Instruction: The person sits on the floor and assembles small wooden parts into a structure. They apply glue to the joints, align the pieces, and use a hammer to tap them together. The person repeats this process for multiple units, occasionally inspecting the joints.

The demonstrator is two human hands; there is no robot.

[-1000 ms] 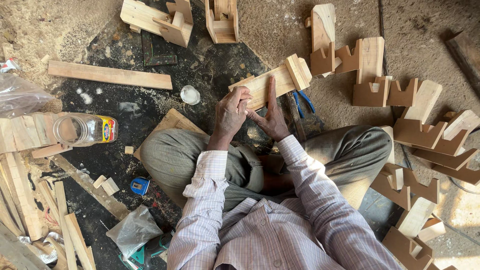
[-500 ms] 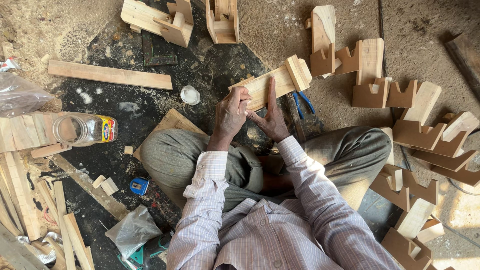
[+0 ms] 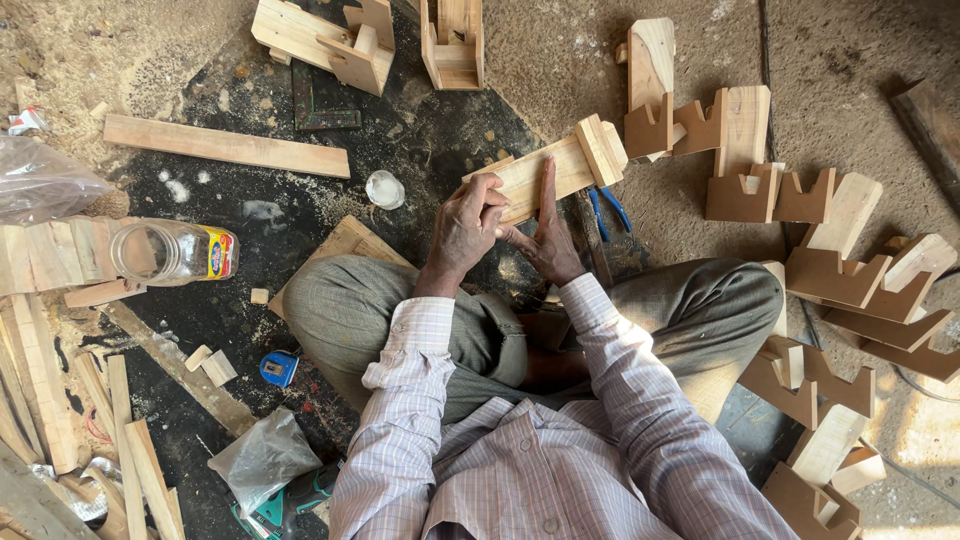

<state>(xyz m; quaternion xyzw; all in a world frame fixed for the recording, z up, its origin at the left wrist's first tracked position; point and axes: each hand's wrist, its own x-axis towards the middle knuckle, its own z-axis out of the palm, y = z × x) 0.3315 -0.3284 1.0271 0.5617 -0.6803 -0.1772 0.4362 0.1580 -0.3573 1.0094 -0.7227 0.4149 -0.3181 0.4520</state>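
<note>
While the left hand (image 3: 465, 225) grips its near end, the right hand (image 3: 548, 235) lies flat, fingers extended, along the wooden piece (image 3: 550, 170). Blue pliers (image 3: 605, 208) lie just right of that hand.

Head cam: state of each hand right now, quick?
Left hand: fingers curled shut on the near end of the wooden piece.
Right hand: open, fingers stretched flat against the same wooden piece, pressing rather than gripping.
</note>
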